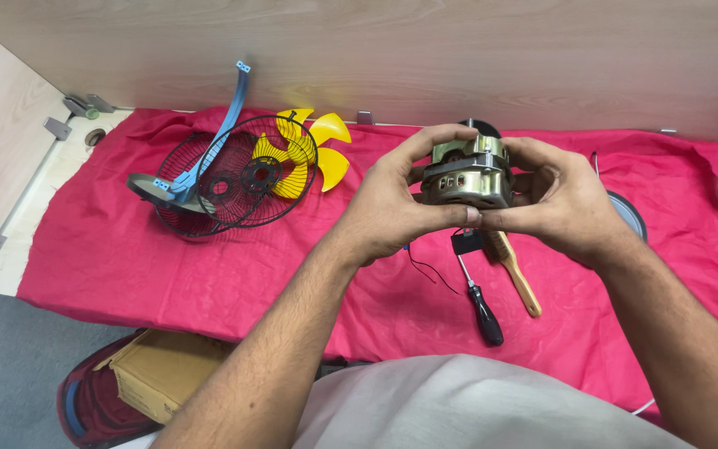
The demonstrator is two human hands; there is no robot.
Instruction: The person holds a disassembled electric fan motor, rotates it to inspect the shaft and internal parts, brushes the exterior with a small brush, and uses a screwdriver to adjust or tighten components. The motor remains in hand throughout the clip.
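A: What are the fingers doing?
B: Both the left hand (pixel 388 208) and right hand (pixel 563 204) are clamping the silver metal fan motor (pixel 467 176) above the red cloth (pixel 126 258), inspecting it.
A: Next?
B: Probably steadying it; the black-handled screwdriver (pixel 481 308) is lying near, the black wire fan guard (pixel 234 176) far left.

Bare forearms, no sleeves or rings on hands (pixel 475 204); light grey shirt.
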